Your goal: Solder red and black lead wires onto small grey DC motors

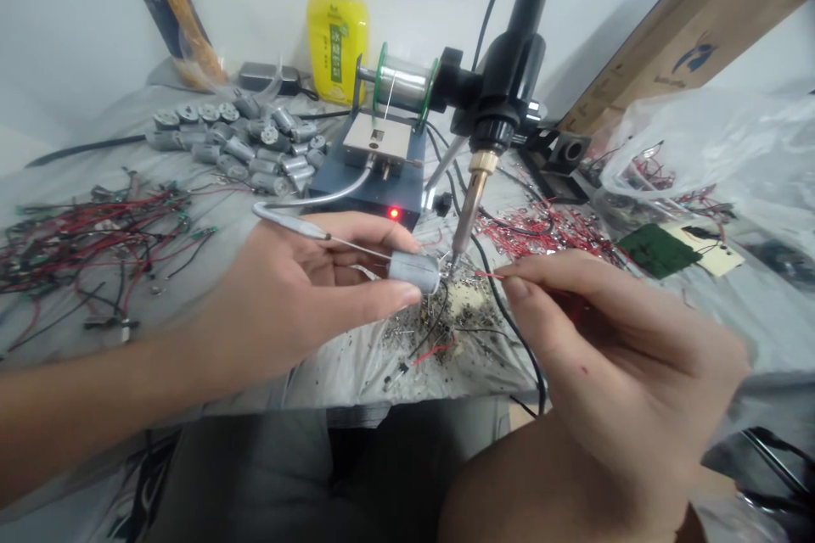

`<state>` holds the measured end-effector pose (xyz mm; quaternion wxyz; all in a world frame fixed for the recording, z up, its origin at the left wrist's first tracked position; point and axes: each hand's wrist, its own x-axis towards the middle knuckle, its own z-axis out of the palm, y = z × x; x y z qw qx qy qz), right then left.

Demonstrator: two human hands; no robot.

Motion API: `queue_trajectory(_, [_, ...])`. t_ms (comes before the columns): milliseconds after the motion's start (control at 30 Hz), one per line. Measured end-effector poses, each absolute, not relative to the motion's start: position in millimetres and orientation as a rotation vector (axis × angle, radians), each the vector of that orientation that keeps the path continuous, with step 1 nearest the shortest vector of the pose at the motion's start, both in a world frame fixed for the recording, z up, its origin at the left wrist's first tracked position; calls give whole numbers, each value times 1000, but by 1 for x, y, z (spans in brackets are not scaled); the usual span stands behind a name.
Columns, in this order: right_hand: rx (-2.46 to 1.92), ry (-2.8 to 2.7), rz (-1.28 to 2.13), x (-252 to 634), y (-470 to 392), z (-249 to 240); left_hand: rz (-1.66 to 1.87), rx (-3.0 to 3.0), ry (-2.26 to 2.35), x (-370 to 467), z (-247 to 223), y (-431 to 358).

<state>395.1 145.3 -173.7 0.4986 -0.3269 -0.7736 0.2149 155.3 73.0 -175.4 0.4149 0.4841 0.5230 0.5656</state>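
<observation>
Right hand (611, 356) pinched a red wire (490, 275), left hand (299, 288) a grey cylinder (411, 269) beside the soldering iron (469, 202)

Table edge (356, 413) ran below, narrow room between hands; one cylinder, one iron, one spool (407, 87)

grey cylinder (411, 271) | held sideways (end face rightward) | red wire (489, 274) | thin, right of cylinder

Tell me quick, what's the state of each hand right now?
Left hand: closed, holding a gray cylinder.
Right hand: closed, pinching a thin red wire.
</observation>
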Motion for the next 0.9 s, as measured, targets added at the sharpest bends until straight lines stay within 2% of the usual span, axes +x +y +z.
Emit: queue_trajectory(900, [-791,-1888,363,387,129,-173,1486,1190,1263,156,-178,72])
